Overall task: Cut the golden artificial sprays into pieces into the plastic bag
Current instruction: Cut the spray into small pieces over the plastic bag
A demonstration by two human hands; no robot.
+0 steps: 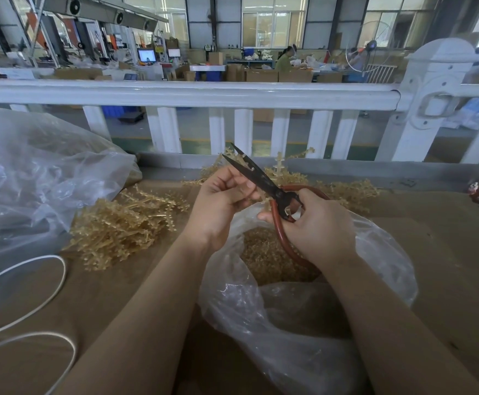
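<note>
Left hand (221, 199) pinches a spray stem (266, 205) — apparently a short one — above the plastic bag (375, 269). Right hand (318, 226) grips the scissors (261, 179), blades slightly parted. Risk: fingertips near the blades — a misjudged cut could nick them.

Soft daylight from far windows (273, 24) — edges bowed (wide-angle).

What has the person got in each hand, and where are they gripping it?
The right hand grips the scissors by their red loop handles. The left hand pinches a golden spray piece near the blades.
</note>
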